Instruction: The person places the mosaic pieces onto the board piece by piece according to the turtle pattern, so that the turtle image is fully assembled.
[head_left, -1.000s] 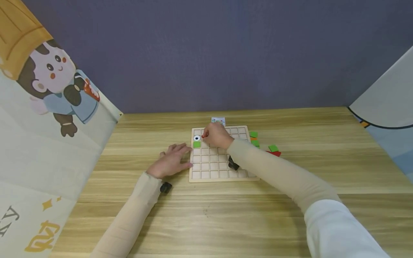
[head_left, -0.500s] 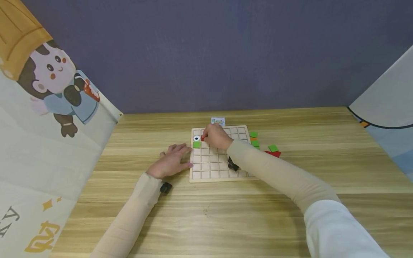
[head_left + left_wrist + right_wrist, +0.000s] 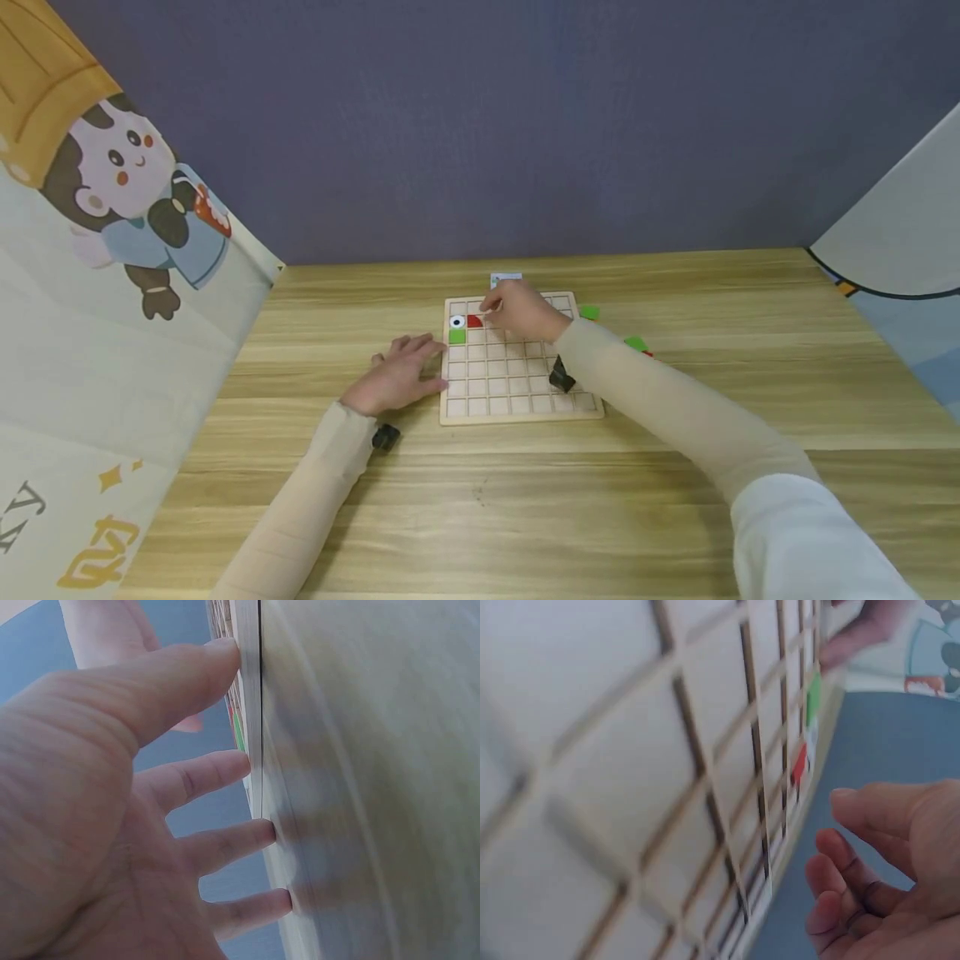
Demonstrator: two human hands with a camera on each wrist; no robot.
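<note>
A wooden grid board [image 3: 498,388] lies on the table. My left hand [image 3: 396,375] is at its left edge with fingers spread; in the left wrist view the thumb and index fingertip touch the board's side. Near the board's upper left sit a white tile with a black dot [image 3: 457,322], a green square tile [image 3: 457,337] below it and a red quarter-round tile [image 3: 474,321] to its right. My right hand [image 3: 522,310] hovers over the board just right of the red tile. In the right wrist view its fingers are loosely bent, thumb apart, holding nothing.
A small printed card [image 3: 506,277] lies behind the board, partly behind the right hand. Green tiles [image 3: 589,312] lie off the board's right edge, with another green tile [image 3: 636,343] farther right over a red piece. The right forearm covers part of them. A dark wall [image 3: 525,150] stands behind the table.
My right hand has let go of the red tile, which now lies in the cell beside the dotted tile, and has moved slightly right. The left hand has stayed in place.
</note>
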